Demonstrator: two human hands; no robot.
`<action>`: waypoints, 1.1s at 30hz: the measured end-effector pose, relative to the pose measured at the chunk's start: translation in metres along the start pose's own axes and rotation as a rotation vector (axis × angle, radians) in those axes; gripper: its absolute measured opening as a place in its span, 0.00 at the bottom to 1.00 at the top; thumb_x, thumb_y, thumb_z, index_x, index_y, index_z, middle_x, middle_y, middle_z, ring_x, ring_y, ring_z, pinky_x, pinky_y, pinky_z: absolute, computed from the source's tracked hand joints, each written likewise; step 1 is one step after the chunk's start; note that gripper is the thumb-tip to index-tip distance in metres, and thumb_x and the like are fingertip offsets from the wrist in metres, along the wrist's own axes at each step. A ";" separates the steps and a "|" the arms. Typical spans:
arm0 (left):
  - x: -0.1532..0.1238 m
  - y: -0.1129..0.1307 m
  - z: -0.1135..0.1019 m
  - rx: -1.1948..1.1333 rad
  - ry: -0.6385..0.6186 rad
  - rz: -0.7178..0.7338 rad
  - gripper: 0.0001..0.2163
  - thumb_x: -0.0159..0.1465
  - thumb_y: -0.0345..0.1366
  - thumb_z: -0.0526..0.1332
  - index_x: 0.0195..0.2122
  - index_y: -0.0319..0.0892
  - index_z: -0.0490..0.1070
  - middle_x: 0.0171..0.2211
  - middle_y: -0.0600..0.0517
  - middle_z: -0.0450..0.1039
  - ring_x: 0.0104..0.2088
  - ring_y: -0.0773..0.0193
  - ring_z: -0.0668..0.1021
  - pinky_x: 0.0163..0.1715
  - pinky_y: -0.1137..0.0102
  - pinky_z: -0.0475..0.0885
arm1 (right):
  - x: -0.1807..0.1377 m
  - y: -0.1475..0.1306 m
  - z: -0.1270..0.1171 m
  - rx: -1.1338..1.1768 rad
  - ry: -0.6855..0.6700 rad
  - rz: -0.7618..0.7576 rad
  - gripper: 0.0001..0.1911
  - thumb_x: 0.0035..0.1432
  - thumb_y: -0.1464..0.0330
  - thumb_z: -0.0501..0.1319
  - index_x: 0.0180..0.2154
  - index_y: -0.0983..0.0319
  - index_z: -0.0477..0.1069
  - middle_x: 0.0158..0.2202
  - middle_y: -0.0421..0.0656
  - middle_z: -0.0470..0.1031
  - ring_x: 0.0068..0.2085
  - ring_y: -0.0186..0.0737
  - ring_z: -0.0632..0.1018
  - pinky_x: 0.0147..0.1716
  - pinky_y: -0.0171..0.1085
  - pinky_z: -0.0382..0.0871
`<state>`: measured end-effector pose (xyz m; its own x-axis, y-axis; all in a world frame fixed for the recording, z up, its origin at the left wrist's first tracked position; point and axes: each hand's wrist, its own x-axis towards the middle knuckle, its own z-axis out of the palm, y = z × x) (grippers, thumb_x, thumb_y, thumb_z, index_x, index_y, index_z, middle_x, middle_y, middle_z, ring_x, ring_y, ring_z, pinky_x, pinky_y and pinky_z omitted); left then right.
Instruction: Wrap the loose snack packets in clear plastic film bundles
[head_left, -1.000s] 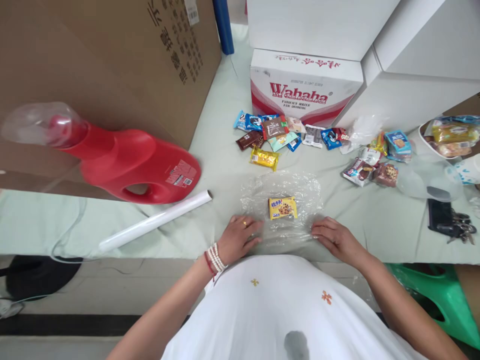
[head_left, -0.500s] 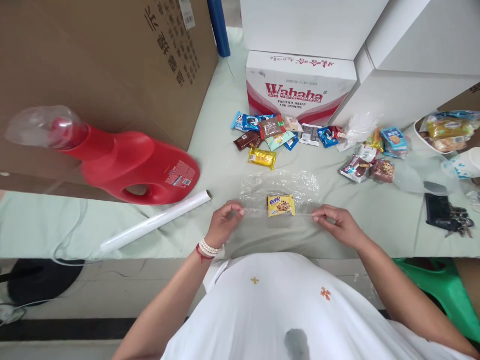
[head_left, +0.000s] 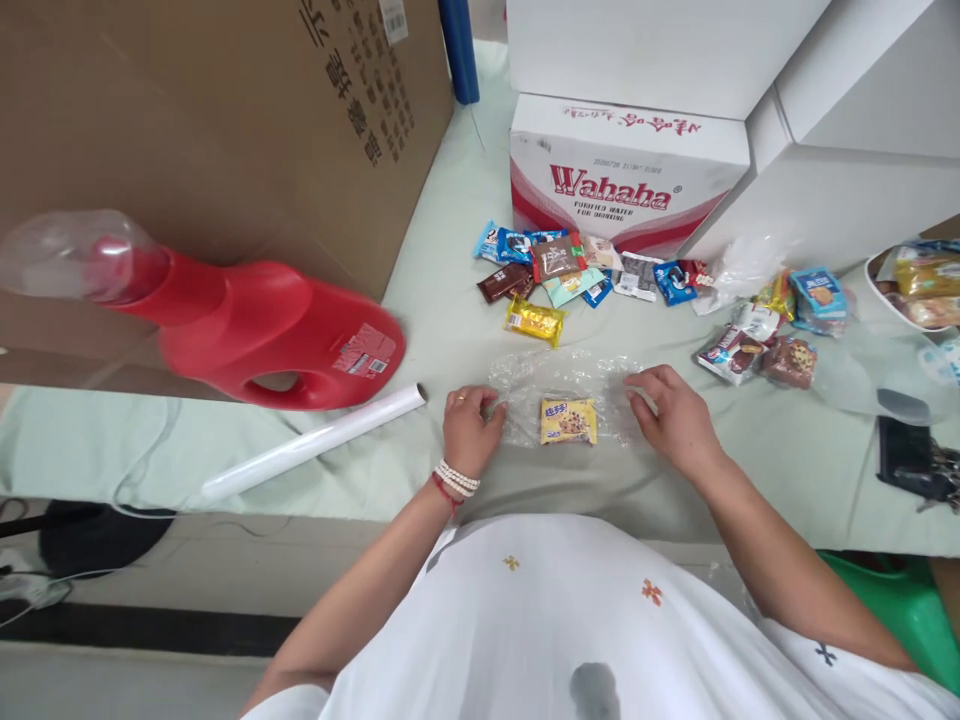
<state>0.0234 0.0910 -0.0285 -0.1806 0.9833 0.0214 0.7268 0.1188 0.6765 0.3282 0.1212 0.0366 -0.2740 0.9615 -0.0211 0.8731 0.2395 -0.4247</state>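
A yellow cookie packet (head_left: pixel 568 421) lies on a sheet of clear plastic film (head_left: pixel 517 372), spread on the cloth-covered table. At the film's left edge is my left hand (head_left: pixel 472 428), fingers bent and thumb a little apart, the tips against the film. My right hand (head_left: pixel 673 420) is by the right edge, its thumb and fingers parted. Neither hand touches the packet. Just beyond the film is a gold-wrapped snack (head_left: pixel 534 321), in front of a pile of small packaged snacks (head_left: pixel 559 258).
On the left lie a white roll (head_left: pixel 315 445) and a large red bottle (head_left: pixel 277 330) against a brown carton (head_left: pixel 225 130). A Wahaha box (head_left: pixel 622 180) stands at the back. More snacks (head_left: pixel 789 360), a clear lid (head_left: pixel 855 375) and a black phone-like object with keys (head_left: pixel 907 465) are rightward.
My hands have let go of the film's near edge and moved slightly forward to its sides. My fingers have loosened from a pinch. The view has shifted a little.
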 end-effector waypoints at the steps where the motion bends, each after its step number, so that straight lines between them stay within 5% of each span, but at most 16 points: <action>1: 0.000 0.001 -0.001 0.041 0.025 0.007 0.06 0.62 0.39 0.62 0.39 0.44 0.73 0.38 0.46 0.74 0.45 0.49 0.74 0.51 0.53 0.69 | 0.002 -0.010 0.000 0.030 -0.009 -0.050 0.18 0.69 0.65 0.54 0.54 0.59 0.76 0.52 0.50 0.75 0.47 0.47 0.79 0.45 0.42 0.73; 7: -0.012 0.009 -0.026 0.206 0.401 0.068 0.12 0.63 0.37 0.62 0.47 0.41 0.71 0.46 0.42 0.71 0.53 0.47 0.72 0.58 0.48 0.64 | 0.020 -0.031 0.027 0.112 -0.282 -0.121 0.14 0.69 0.65 0.58 0.52 0.55 0.79 0.52 0.44 0.77 0.46 0.43 0.81 0.43 0.39 0.72; 9: -0.021 0.018 -0.034 0.223 0.480 0.217 0.08 0.64 0.33 0.60 0.44 0.43 0.73 0.43 0.44 0.72 0.50 0.50 0.74 0.55 0.51 0.66 | 0.021 -0.028 0.034 0.127 -0.300 -0.114 0.14 0.69 0.65 0.59 0.52 0.55 0.79 0.51 0.43 0.78 0.45 0.42 0.81 0.43 0.38 0.72; 11: -0.027 0.030 -0.032 0.182 0.318 0.470 0.09 0.65 0.30 0.59 0.44 0.46 0.75 0.41 0.47 0.76 0.47 0.54 0.76 0.51 0.56 0.67 | 0.021 -0.024 0.035 0.138 -0.290 -0.107 0.14 0.69 0.64 0.59 0.52 0.55 0.79 0.51 0.43 0.78 0.45 0.42 0.80 0.42 0.38 0.71; 13: -0.029 0.043 -0.019 0.145 0.020 0.669 0.13 0.67 0.29 0.57 0.50 0.47 0.75 0.45 0.48 0.79 0.47 0.57 0.77 0.47 0.60 0.67 | 0.024 -0.021 0.031 0.140 -0.312 -0.128 0.13 0.68 0.64 0.60 0.50 0.55 0.79 0.50 0.43 0.78 0.45 0.42 0.80 0.43 0.38 0.71; 17: -0.021 0.060 0.014 0.234 -0.252 0.697 0.15 0.71 0.32 0.55 0.56 0.45 0.74 0.53 0.47 0.79 0.48 0.57 0.76 0.43 0.59 0.66 | 0.045 -0.017 0.020 0.063 -0.321 -0.218 0.13 0.67 0.65 0.61 0.50 0.58 0.79 0.48 0.46 0.80 0.48 0.48 0.76 0.51 0.42 0.68; 22: -0.020 0.063 0.025 0.328 -0.291 0.662 0.15 0.71 0.33 0.56 0.57 0.46 0.74 0.55 0.46 0.78 0.49 0.54 0.74 0.44 0.57 0.66 | 0.088 -0.018 0.033 -0.189 -0.204 -0.034 0.28 0.66 0.61 0.61 0.63 0.68 0.67 0.55 0.58 0.76 0.56 0.59 0.69 0.54 0.49 0.64; 26: -0.028 0.067 0.020 0.383 -0.237 0.619 0.15 0.71 0.34 0.57 0.56 0.47 0.75 0.51 0.44 0.78 0.45 0.53 0.73 0.43 0.57 0.65 | 0.107 -0.022 0.038 -0.136 -0.327 0.029 0.14 0.63 0.70 0.62 0.49 0.65 0.77 0.39 0.52 0.80 0.47 0.53 0.74 0.46 0.42 0.64; 29: -0.031 0.069 0.020 0.416 -0.233 0.582 0.16 0.71 0.34 0.56 0.57 0.49 0.75 0.41 0.44 0.77 0.41 0.53 0.73 0.39 0.58 0.65 | 0.099 -0.025 0.023 0.107 -0.346 -0.048 0.11 0.64 0.72 0.59 0.44 0.63 0.79 0.34 0.44 0.79 0.36 0.42 0.76 0.39 0.36 0.64; 33: -0.030 0.064 0.025 0.364 -0.269 0.586 0.15 0.70 0.32 0.58 0.56 0.47 0.75 0.35 0.46 0.77 0.40 0.53 0.74 0.38 0.59 0.65 | 0.058 -0.031 0.007 0.259 -0.324 -0.345 0.13 0.67 0.72 0.57 0.45 0.59 0.81 0.35 0.43 0.76 0.35 0.38 0.76 0.37 0.33 0.63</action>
<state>0.0924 0.0728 -0.0043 0.4392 0.8937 0.0917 0.8364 -0.4440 0.3215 0.2825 0.1683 0.0426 -0.6733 0.7323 -0.1018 0.5938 0.4535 -0.6646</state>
